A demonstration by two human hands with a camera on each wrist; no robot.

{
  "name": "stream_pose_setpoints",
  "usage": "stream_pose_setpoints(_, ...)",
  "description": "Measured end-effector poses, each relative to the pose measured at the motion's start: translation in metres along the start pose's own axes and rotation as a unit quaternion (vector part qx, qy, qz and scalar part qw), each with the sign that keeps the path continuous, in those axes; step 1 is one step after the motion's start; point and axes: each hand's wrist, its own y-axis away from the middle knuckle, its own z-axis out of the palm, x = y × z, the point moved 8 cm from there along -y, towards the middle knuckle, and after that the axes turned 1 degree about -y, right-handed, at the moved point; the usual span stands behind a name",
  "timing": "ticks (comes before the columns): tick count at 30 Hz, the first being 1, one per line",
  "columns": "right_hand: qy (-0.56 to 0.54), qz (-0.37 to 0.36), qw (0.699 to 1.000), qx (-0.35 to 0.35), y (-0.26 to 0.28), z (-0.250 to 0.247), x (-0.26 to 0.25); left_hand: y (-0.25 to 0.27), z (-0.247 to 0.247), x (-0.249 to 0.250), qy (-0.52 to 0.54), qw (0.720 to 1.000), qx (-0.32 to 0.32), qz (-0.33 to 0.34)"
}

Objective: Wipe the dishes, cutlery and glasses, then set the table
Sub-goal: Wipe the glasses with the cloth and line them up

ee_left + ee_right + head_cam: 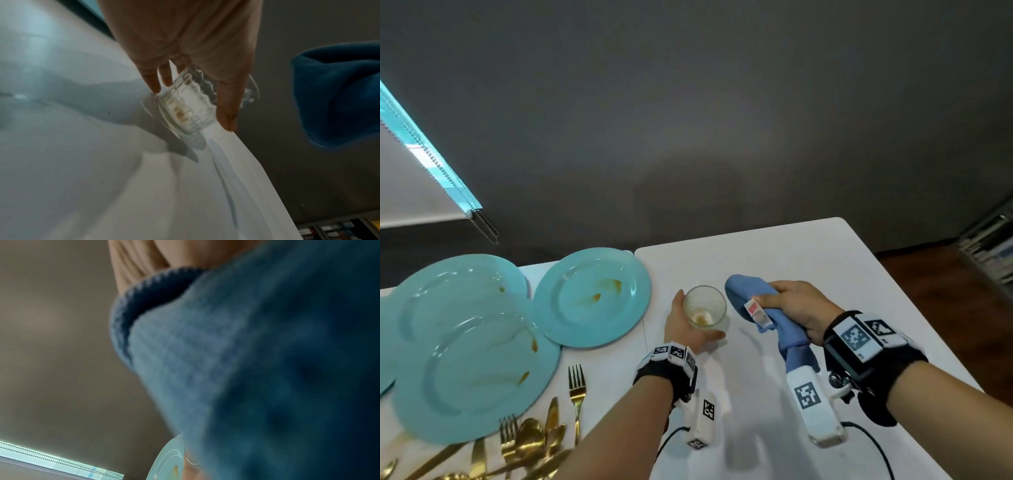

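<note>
The left hand (690, 329) curls round the glass (704, 307), thumb on the near side, fingers behind, and the glass stands upright on the white counter (808, 260), brown residue in its bottom. The right hand (799, 308) clutches a bunched blue cloth (758, 301) just beside the rim. To wipe well, I judge the cloth should be pushed down to the stained base and twisted while the left hand steadies the wall. Left of the glass lie three stained teal plates (592, 298) and gold cutlery (541, 435), not yet wiped.
</note>
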Motion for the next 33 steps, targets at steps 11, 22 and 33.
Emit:
stream_pose_setpoints(11,0.111,-0.112,0.987,-0.005,0.010,0.004,-0.011,0.015,0.000,0.012,-0.015,0.996,0.003,0.087)
stream_pose_setpoints(22,0.525,-0.178,0.825,-0.109,0.086,0.106,0.014,0.119,-0.028,0.047,-0.117,0.945,-0.129,0.277)
stream_pose_setpoints(33,0.224,-0.093,0.951,-0.194,0.188,0.210,0.049,0.239,-0.131,-0.006,-0.258,0.883,-0.036,0.391)
